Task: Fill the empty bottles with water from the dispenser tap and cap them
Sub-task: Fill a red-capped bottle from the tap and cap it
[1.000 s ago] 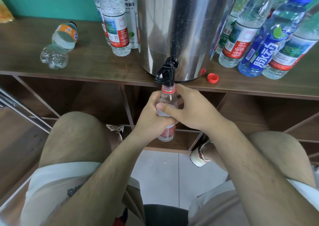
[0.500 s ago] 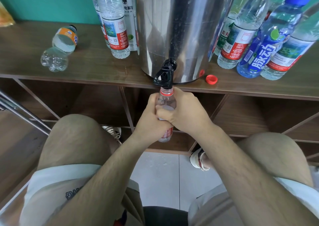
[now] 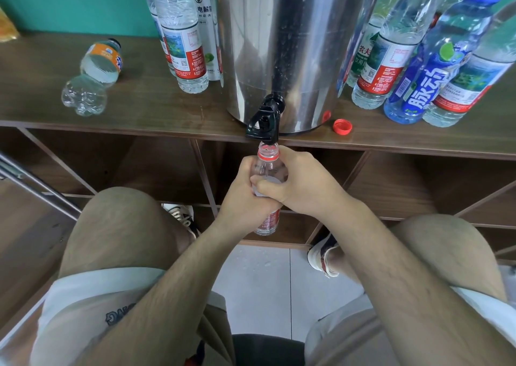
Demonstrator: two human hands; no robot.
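Bottle: small clear water bottle [image 3: 268,166], uncapped, red neck ring, upright, mouth just under the tap [image 3: 264,121].
Left hand: left hand [image 3: 244,196] wraps the bottle's body from the left.
Right hand: right hand [image 3: 300,184] curls round it from the right, thumb across the front.
Tap mount: steel dispenser [image 3: 279,44]; the spout overhangs the front edge of the wooden top [image 3: 156,108].
Edge: red cap [image 3: 342,127] lies near that edge, just right of the dispenser base.
Room: open space below the bottle, between the knees; standing bottles crowd both dispenser sides; orange-labelled bottle [image 3: 96,72] lies well left.
Change: grips and bottle position match one second ago.
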